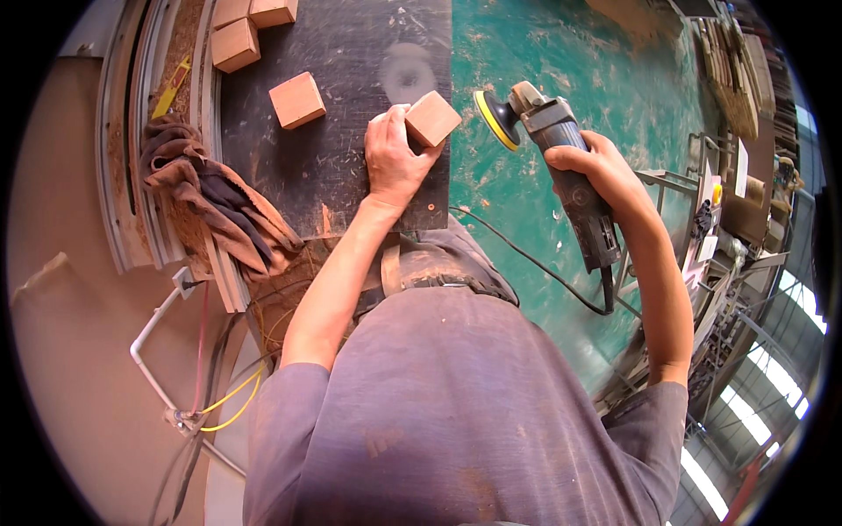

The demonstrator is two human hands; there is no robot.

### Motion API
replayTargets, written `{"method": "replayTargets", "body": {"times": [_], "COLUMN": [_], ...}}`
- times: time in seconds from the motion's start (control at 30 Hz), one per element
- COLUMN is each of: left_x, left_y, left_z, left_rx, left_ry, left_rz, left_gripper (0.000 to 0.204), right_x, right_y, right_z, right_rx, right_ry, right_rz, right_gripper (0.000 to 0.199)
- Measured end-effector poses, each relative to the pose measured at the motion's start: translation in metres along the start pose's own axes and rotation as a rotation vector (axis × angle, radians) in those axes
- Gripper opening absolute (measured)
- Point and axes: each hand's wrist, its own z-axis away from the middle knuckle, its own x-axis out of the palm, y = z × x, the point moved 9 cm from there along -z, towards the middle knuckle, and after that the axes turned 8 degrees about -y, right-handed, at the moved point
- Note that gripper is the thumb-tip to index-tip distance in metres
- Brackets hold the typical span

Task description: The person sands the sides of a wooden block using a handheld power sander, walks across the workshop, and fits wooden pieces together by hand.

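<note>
- Left hand point(395, 158) pinched the reddish, cubic wooden block point(433, 119) by the right edge of the black worktop point(351, 53); a loose grip could have let it spin!
- Right hand point(605, 171) wrapped the black, elongated power sander point(577, 197); one slip, its yellow-edged disc point(496, 121) could have caught fingers.

Crumpled brown cloth point(195, 175) at left, bent white pipe point(154, 379) and yellow tubing point(253, 396) below, boards point(730, 83) stacked at upper right, stained green floor point(645, 96), bright panels point(704, 484) at lower right.

scuffed green floor point(517, 197) | dark worn benchtop point(351, 66) | stacked boards point(731, 88) right | bright light strips point(704, 485) lower right
</note>
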Motion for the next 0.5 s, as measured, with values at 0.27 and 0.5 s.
{"method": "replayTargets", "body": {"times": [0.27,0.5], "left_x": [0.004,0.003], "left_y": [0.004,0.006], "left_z": [0.004,0.005], "left_rx": [0.019,0.018], "left_ry": [0.13,0.148], "left_rz": [-0.068,-0.087], "left_gripper": [0.067,0.066], "right_x": [0.034,0.047], "right_y": [-0.053,-0.076], "right_z": [-0.026,-0.033], "right_rx": [-0.03,-0.052], "right_ry": [-0.095,-0.096], "right_rz": [0.103,0.194], "right_gripper": [0.055,0.058]}}
